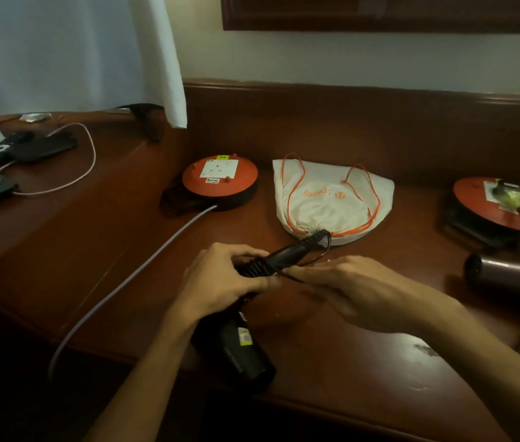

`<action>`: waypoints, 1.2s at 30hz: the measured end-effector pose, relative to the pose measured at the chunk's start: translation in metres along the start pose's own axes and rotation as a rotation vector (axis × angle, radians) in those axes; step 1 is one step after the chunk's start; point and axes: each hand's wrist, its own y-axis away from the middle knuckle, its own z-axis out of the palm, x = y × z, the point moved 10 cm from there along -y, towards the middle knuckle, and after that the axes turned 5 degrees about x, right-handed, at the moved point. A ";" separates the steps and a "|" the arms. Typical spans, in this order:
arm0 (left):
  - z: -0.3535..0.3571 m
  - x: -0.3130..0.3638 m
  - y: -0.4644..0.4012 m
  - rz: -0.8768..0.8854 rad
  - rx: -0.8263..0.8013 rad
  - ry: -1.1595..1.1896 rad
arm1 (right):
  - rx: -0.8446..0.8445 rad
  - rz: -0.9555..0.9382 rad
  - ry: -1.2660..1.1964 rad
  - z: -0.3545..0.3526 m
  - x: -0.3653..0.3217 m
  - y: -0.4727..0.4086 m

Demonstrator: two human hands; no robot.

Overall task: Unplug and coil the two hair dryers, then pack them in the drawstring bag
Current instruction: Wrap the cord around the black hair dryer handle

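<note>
**2 hands on the black dryer, cord end pointing at the bag**

1 dryer is in hand: the black dryer (pixel 242 352) lies at the desk's near edge, its barrel pointing down toward the person and its handle (pixel 284 255) slanting up and to the right. That long axis runs from lower left to upper right, and the tip of the handle, where the cord leaves it, sits just in front of the bag (pixel 325 199), almost at its gathered mouth.

The left hand (pixel 223 279) is curled round the ribbed lower part of the handle, holding the dryer steady. The right hand (pixel 344 282) meets it from the right, fingertips pinching the thin black cord (pixel 296 270) close beside the handle. It looks like the coiling step, with the right hand the one free to wind.

The second dryer (pixel 513 275) lies well to the right, near the right reel (pixel 504 212), which has a plug in its socket; whether that plug belongs to this dryer cannot be told. That side is nearer the right hand. The left reel (pixel 220 183) shows a bare socket, and a grey cable (pixel 131 275) runs from it off the desk (pixel 363 362).
</note>
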 end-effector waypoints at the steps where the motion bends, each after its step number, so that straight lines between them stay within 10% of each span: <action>1: -0.001 -0.001 0.000 0.009 -0.049 0.091 | -0.019 -0.004 -0.050 0.009 0.002 0.003; 16: 0.001 0.004 0.017 0.126 -0.094 0.133 | 0.293 0.060 -0.160 0.057 0.035 0.014; 24: 0.019 0.015 0.025 0.211 -0.271 -0.039 | -0.271 0.339 -0.110 0.061 0.085 -0.027; 36: 0.063 0.039 0.013 0.262 -0.393 -0.546 | -0.454 0.264 -0.093 0.043 0.042 -0.036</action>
